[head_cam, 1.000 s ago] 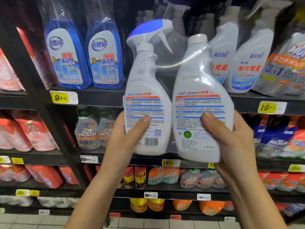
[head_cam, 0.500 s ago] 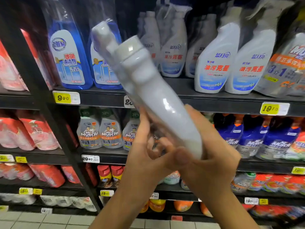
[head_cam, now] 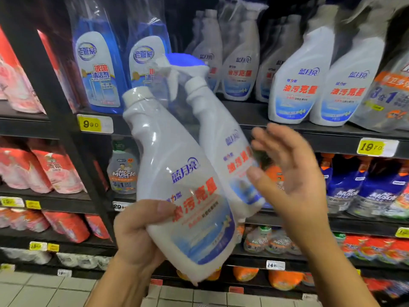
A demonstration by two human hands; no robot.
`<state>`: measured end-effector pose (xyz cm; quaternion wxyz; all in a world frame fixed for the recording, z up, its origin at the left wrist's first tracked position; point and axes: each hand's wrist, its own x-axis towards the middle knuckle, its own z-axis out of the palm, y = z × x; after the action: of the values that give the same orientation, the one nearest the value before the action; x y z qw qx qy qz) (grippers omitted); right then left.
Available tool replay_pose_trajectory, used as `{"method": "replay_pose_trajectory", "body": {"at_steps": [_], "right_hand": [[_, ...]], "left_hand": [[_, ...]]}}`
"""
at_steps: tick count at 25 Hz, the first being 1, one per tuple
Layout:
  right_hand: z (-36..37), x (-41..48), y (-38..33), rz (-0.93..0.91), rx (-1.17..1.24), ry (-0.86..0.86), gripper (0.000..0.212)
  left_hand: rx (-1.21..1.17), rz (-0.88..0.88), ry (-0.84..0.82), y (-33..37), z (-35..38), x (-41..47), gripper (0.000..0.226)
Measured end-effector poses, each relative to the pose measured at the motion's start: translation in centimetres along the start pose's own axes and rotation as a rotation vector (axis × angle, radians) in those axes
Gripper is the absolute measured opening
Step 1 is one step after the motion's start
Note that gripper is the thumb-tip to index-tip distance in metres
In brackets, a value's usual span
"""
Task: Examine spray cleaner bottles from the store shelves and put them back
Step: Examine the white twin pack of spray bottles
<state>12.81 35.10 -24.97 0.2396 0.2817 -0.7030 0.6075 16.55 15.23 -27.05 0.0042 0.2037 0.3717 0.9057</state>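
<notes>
While the left hand [head_cam: 138, 238] grips the bottom of the wrapped twin pack [head_cam: 186, 173] of white spray cleaner bottles, thumb across the front label and fingers curled behind, the right hand [head_cam: 294, 173] is spread wide and holds nothing, just right of the pack; blur hides whether its thumb touches. The pack is held up in front of the shelves, tops tilted to the left, the blue trigger head [head_cam: 183, 63] on its far bottle. Beyond it, matching white bottles [head_cam: 303, 80] stand on the top shelf [head_cam: 287, 129] to the right, blue glass-cleaner bottles [head_cam: 97, 72] to the left.
</notes>
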Motion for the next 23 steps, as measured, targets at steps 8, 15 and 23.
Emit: {"method": "replay_pose_trajectory", "body": {"at_steps": [8,15,23], "right_hand": [[-2.1,-0.8,3.8,0.456,0.562,-0.119,0.037],[-2.2,-1.0,3.5,0.354,0.442,0.19,0.046],[-1.0,3.1,4.4,0.332,0.411,0.348,0.043]], "left_hand": [[-0.376,-0.206,-0.188,-0.2,-0.9,1.4,0.044],[0.277,-0.24,0.089,0.6,-2.9,3.9,0.064],[0.69,-0.009,0.191,0.7,-2.3,7.3,0.062]]}}
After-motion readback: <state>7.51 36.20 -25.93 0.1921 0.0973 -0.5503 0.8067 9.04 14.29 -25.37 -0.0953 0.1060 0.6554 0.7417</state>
